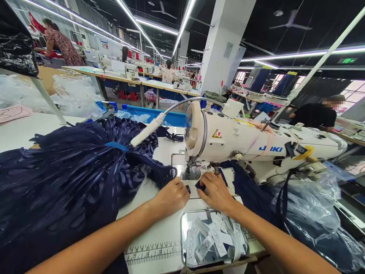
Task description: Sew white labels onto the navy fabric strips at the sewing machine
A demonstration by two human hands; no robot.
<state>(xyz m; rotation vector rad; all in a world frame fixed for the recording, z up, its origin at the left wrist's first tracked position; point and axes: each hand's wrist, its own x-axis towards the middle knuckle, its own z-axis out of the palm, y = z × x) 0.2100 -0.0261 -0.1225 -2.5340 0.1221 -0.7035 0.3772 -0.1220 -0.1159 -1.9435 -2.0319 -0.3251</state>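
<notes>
A white sewing machine (225,137) stands over a metal needle plate (195,173). My left hand (172,196) is closed just left of the plate, its fingers curled on the edge of navy lace fabric (85,179), which is heaped across the left side and bound with a blue band. Right of the plate, my right hand (213,190) has its fingers bent down on a small dark navy piece (201,185), thumb and fingertips around it. More navy cloth (251,190) lies beyond that hand, under the machine arm.
A metal tin (184,228) of printed white labels sits in front of my hands, beside a printed ruler scale (154,253). Clear plastic bags (313,201) lie at the right. A gooseneck lamp (148,129) arches over the lace. People sit at other machines behind.
</notes>
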